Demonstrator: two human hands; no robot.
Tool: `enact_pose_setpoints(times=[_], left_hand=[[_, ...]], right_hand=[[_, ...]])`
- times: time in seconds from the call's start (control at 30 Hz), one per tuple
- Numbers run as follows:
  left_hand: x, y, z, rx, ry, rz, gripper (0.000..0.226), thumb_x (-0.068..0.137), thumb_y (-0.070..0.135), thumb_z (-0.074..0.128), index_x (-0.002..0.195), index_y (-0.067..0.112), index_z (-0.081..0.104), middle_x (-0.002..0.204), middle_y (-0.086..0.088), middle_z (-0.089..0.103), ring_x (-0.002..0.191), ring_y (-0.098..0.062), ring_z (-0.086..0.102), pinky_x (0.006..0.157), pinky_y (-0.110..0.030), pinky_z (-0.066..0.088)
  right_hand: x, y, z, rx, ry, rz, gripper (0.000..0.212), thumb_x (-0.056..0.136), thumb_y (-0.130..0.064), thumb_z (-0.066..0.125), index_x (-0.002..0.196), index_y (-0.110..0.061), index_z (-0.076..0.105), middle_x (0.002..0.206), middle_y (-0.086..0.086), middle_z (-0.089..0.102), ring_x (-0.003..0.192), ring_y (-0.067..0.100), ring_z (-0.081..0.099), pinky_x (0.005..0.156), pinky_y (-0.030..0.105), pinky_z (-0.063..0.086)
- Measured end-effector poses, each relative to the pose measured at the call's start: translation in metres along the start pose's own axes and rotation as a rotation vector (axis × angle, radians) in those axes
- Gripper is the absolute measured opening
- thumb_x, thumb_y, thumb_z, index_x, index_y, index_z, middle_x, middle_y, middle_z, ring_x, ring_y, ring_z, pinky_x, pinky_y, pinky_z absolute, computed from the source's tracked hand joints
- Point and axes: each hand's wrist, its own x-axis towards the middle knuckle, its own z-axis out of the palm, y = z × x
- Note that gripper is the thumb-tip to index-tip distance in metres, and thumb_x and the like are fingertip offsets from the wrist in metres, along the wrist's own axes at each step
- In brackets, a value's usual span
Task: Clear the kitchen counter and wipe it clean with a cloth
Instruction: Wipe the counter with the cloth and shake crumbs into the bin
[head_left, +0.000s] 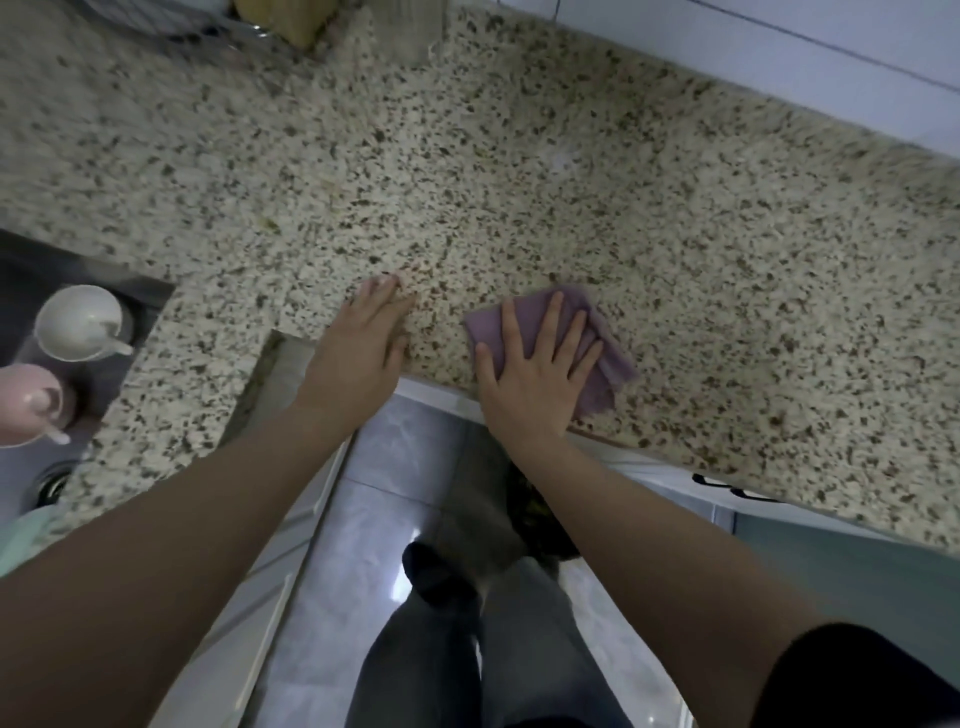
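A speckled granite counter (545, 171) fills the upper half of the view. A purple cloth (602, 332) lies crumpled near the counter's front edge. My right hand (535, 374) presses flat on the cloth with fingers spread and straight. My left hand (363, 343) rests flat on the bare counter to the left of the cloth, fingers together and straight, holding nothing.
A sink (140, 296) at the left holds a white mug (80, 322) and a pink mug (31, 402). Blurred objects stand at the counter's back edge by a dish rack (156, 21). White wall tiles (779, 36) rise behind. The tiled floor (363, 519) lies below.
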Motion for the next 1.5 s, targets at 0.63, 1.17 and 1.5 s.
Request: enact_pose_setpoints(times=[0.63,1.17,1.5], left_hand=[[0.098,-0.014,-0.011,0.003,-0.093,0.046,0.053,0.102,0.029,0.045,0.152,0.018,0.031,0.164,0.002,0.012,0.152,-0.022,0.003,0.123,-0.037,0.005],[0.191,-0.042,-0.027,-0.011,-0.073,-0.038,0.050,0.103,0.032,0.042,0.151,0.022,0.035,0.161,0.010,0.017,0.150,-0.009,0.002,0.122,-0.030,0.006],[0.189,-0.056,-0.036,-0.010,-0.053,-0.071,0.049,0.103,0.037,0.034,0.151,0.026,0.033,0.160,0.013,0.019,0.145,0.004,-0.004,0.117,-0.019,-0.007]], right_hand=[[0.162,0.025,-0.010,-0.006,-0.013,-0.148,0.066,0.091,-0.077,0.020,0.151,-0.053,0.013,0.167,-0.001,0.003,0.153,0.034,-0.001,0.118,0.064,0.002],[0.381,0.068,-0.037,-0.097,-0.143,-0.551,0.069,0.095,-0.074,0.016,0.154,-0.046,-0.008,0.166,-0.009,0.002,0.154,0.020,0.001,0.124,0.045,0.007],[0.379,0.035,-0.033,0.053,-0.138,-0.500,0.068,0.100,-0.064,0.012,0.157,-0.032,-0.009,0.167,-0.004,0.007,0.154,0.019,0.005,0.124,0.034,0.005]])
